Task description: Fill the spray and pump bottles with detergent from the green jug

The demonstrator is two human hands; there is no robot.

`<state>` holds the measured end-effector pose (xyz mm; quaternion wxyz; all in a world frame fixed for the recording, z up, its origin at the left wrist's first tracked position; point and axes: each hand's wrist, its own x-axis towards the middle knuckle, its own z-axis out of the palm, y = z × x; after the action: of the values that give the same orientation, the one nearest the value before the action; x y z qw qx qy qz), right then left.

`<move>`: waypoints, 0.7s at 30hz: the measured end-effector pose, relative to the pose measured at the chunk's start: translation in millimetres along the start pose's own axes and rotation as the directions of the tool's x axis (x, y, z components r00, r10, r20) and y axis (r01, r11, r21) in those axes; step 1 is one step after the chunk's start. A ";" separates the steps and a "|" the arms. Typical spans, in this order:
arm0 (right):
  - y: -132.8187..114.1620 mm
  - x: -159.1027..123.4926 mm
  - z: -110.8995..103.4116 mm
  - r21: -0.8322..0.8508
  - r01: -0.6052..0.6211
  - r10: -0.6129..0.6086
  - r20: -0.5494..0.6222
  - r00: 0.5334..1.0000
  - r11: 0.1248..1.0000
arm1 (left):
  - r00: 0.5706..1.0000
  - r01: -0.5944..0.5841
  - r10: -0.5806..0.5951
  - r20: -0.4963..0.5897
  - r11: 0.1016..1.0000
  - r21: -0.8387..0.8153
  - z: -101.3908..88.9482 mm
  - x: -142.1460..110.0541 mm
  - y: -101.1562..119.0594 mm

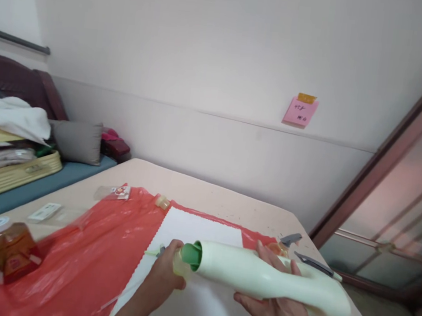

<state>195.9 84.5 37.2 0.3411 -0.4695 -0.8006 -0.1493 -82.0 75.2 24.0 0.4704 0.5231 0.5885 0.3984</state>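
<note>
Pale-green tube (229, 268) sits slantwise over the white sheet (204, 223) on the bench (193, 184), and from here I see the right hand (279, 313) clamped round its body. The left hand (166, 268) grips a translucent piece (179, 265) at its open end.

And the right hand (283, 314) grips the pale green appliance (235, 267) almost level above the white sheet (204, 223), while the left hand (166, 269) holds a small translucent cup (180, 267) up at its open end! Amber-filled jar (9, 250) off left by the red plastic (112, 235), pink note (300, 113) on the wall (207, 52).
</note>
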 end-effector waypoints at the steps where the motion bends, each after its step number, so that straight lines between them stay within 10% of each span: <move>1: 1.2 1.1 -4.5 -0.048 0.039 -0.039 -0.011 0.999 0.998 | 1.000 0.006 -0.006 0.010 1.000 -0.016 -1.1 0.1 -0.2; 7: 0.6 9.2 -28.3 -0.268 0.203 -0.222 -0.042 0.974 0.942 | 0.999 -0.010 0.008 0.033 0.999 0.051 -3.5 -3.7 0.6; 21: -2.1 6.5 -52.3 -0.344 0.199 -0.192 0.054 0.980 0.918 | 0.995 -0.054 0.037 0.096 0.982 0.182 6.9 -5.0 -5.4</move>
<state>213.2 58.5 79.7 0.2283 -0.4417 -0.8076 -0.3173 -76.5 69.4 17.8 0.4374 0.5956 0.5883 0.3284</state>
